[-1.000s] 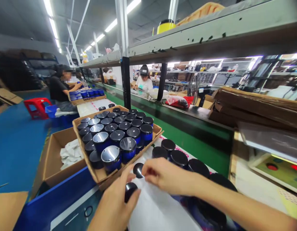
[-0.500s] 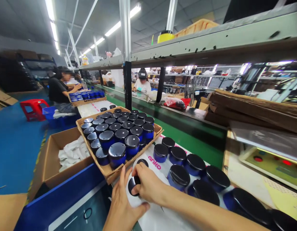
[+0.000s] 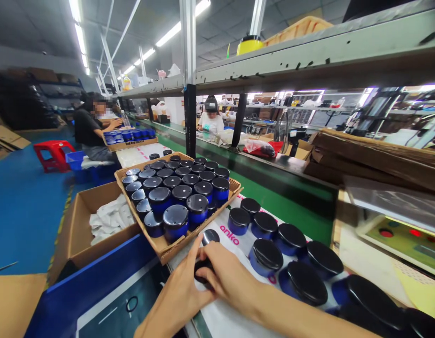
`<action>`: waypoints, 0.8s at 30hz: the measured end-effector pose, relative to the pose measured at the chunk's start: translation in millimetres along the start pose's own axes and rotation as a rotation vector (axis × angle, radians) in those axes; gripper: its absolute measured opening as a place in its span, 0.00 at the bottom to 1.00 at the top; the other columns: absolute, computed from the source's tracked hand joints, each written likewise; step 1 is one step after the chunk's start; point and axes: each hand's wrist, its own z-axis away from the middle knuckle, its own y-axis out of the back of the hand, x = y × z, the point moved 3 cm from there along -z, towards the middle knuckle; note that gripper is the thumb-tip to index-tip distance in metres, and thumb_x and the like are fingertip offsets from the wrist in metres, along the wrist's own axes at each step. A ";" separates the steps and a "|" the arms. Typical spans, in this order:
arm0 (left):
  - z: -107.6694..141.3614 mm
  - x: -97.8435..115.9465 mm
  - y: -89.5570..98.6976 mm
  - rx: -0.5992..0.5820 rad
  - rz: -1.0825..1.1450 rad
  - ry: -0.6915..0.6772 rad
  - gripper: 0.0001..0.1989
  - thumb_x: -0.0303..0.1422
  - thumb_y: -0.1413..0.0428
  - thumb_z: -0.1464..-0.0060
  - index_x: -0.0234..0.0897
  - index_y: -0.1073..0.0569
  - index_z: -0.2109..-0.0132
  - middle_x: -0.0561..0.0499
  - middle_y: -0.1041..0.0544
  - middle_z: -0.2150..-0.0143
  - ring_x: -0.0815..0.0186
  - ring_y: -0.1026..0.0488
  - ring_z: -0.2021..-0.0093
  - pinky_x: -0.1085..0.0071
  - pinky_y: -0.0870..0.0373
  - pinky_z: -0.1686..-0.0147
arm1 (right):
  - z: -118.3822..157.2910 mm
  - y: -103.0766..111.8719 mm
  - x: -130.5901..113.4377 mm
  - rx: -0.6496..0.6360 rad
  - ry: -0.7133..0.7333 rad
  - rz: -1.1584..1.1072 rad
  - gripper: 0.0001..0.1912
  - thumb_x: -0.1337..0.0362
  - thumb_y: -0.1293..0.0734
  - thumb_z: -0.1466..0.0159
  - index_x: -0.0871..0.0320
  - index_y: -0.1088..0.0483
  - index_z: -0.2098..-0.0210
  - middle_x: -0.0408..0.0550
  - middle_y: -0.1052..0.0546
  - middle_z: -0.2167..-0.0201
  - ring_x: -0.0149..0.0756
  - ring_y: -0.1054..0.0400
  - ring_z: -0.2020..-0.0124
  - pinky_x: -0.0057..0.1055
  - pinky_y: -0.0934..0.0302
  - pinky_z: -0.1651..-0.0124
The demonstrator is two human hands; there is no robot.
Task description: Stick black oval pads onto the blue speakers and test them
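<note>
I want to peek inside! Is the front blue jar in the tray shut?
Shut: the blue jar has a black lid sitting on top, hiding the inside.

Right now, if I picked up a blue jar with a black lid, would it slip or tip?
This glossy blue jar probably feels slippery. Its round sides could roll if tipped, though its squat shape likely resists tipping.

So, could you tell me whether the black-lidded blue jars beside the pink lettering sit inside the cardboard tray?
No, those black-lidded blue jars stand on the white printed sheet, outside the brown cardboard tray.
</note>
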 end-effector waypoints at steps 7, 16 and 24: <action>5.5 -24.9 -9.5 0.128 -0.158 -0.061 0.53 0.29 0.38 0.60 0.46 0.61 0.33 0.44 0.36 0.38 0.52 0.36 0.40 0.53 0.36 0.43 | 22.8 71.5 -30.4 0.198 0.286 0.108 0.09 0.71 0.45 0.36 0.58 0.37 0.69 0.48 0.31 0.70 0.37 0.39 0.69 0.33 0.44 0.66; -79.2 49.7 -33.3 0.093 -0.098 -0.264 0.33 0.31 0.48 0.44 0.35 0.50 0.34 0.40 0.43 0.33 0.55 0.44 0.35 0.54 0.42 0.38 | -5.4 165.0 69.8 0.351 -0.425 -0.235 0.13 0.53 0.33 0.43 0.57 0.31 0.73 0.42 0.29 0.76 0.32 0.40 0.75 0.29 0.48 0.72; -63.8 51.3 -28.8 0.028 0.085 0.024 0.35 0.32 0.36 0.61 0.44 0.34 0.43 0.50 0.28 0.43 0.55 0.32 0.43 0.60 0.37 0.42 | 15.1 143.1 65.9 0.153 -0.580 -0.564 0.19 0.47 0.34 0.42 0.57 0.35 0.73 0.40 0.37 0.75 0.31 0.46 0.72 0.28 0.52 0.71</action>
